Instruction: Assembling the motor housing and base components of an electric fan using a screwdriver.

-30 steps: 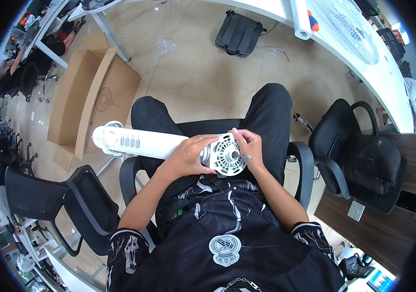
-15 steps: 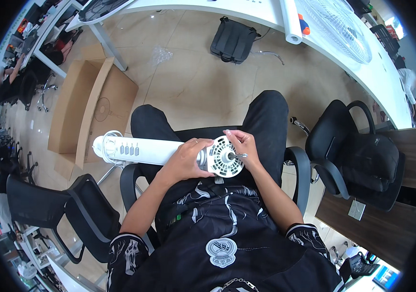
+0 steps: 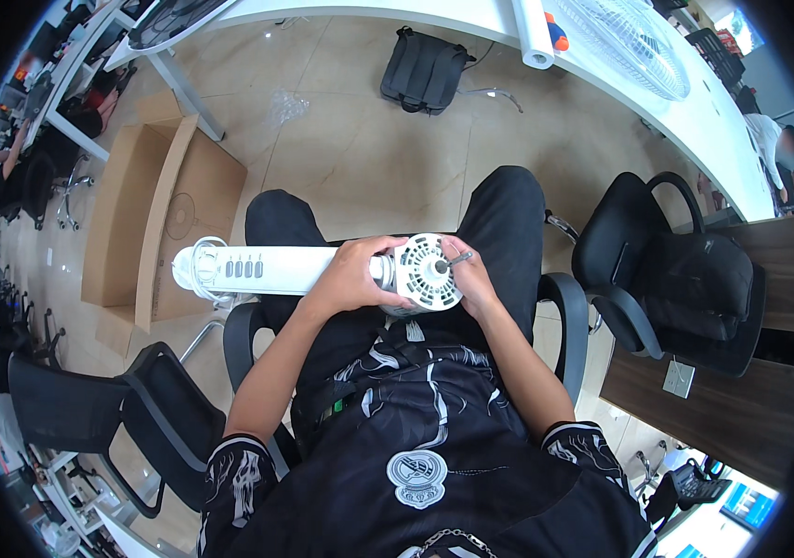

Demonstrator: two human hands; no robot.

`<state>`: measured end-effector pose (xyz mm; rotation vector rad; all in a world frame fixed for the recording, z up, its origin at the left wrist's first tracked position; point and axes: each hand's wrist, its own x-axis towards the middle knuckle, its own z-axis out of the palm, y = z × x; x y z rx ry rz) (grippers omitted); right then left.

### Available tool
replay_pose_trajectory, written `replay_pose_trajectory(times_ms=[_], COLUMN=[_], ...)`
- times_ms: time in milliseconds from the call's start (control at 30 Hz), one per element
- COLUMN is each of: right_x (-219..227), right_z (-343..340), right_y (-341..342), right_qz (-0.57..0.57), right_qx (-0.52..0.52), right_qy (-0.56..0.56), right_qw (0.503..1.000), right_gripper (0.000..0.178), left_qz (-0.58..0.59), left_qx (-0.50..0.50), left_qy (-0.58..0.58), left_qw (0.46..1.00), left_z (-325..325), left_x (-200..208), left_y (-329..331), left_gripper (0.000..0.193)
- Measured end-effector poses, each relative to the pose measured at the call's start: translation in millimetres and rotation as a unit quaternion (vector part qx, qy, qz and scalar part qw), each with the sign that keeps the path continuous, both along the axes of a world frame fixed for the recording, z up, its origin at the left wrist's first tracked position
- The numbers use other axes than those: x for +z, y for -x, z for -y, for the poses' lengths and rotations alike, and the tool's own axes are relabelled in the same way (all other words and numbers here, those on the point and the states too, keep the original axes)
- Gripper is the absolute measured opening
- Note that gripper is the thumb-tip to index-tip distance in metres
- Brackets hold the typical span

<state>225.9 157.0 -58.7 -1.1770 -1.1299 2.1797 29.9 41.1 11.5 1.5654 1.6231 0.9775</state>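
Across my lap lies the white body (image 3: 276,270) of a fan, with a row of grey buttons and a coiled white cord (image 3: 208,270) at its left end. Its round, slotted motor housing (image 3: 422,282) faces up at the right end, and a metal shaft (image 3: 456,261) sticks out of the centre. My left hand (image 3: 352,276) is wrapped round the neck and the left side of the housing. On the housing's right edge, beside the shaft, my right hand (image 3: 471,277) is closed; its fingertips are partly hidden.
An open cardboard box (image 3: 192,191) stands on the floor to the left. A white desk ahead bears a fan grille (image 3: 634,51) and a white roll (image 3: 534,42). Black chairs (image 3: 662,270) flank me, and a black backpack (image 3: 425,73) lies on the floor ahead.
My right hand's fingers have moved from the housing's upper rim down to its right edge, near the shaft. My left hand keeps its grip. The whole view has shifted slightly.
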Motion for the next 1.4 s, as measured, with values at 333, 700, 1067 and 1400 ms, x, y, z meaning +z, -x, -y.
replay_pose_trajectory(times_ms=[333, 700, 1067, 1400], right_x=[5.8, 5.3, -4.6, -9.3], right_z=[-10.3, 1.0, 5.8, 4.7], right_y=[6.2, 3.0, 4.1, 2.0], right_qz=[0.046, 0.007, 0.012, 0.004], right_qx=[0.008, 0.011, -0.025, 0.001], right_qy=[-0.012, -0.086, -0.065, -0.092], right_qw=[0.999, 0.996, 0.997, 0.996], right_gripper=[0.029, 0.029, 0.026, 0.024], left_qz=[0.006, 0.002, -0.055, -0.062], left_qx=[0.031, -0.005, 0.007, -0.027], left_qy=[-0.011, -0.002, -0.002, 0.096], left_qw=[0.999, 1.000, 0.998, 0.993], left_z=[1.3, -0.2, 3.0, -7.9], left_x=[0.0, -2.3, -4.4, 7.8], left_y=[-2.5, 3.4, 0.2, -0.9], left_gripper=[0.080, 0.077, 0.078, 0.089])
